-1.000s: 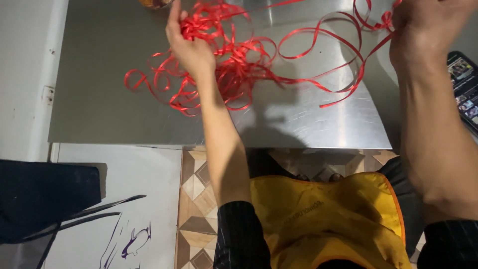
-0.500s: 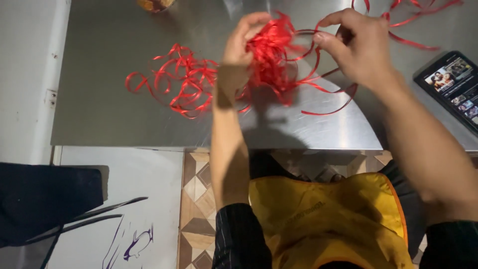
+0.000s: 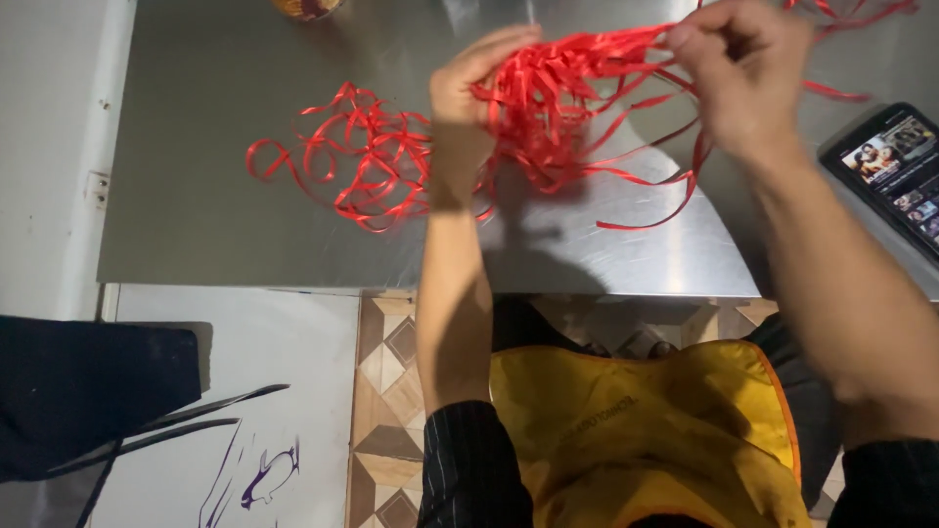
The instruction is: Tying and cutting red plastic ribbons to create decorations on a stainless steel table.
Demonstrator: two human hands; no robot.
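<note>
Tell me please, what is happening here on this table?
A person is working with a tangle of thin red ribbon over a metal table. The left hand grips a bundle of the strands, and the right hand pinches the same bundle from the other side, so the ribbon is stretched between them above the surface. More loose loops lie on the table beside the left hand. A phone with a lit screen lies at the right edge.

Ribbon (image 3: 548, 108) lies on the table (image 3: 215, 225), phone (image 3: 895, 171) at its right edge.
</note>
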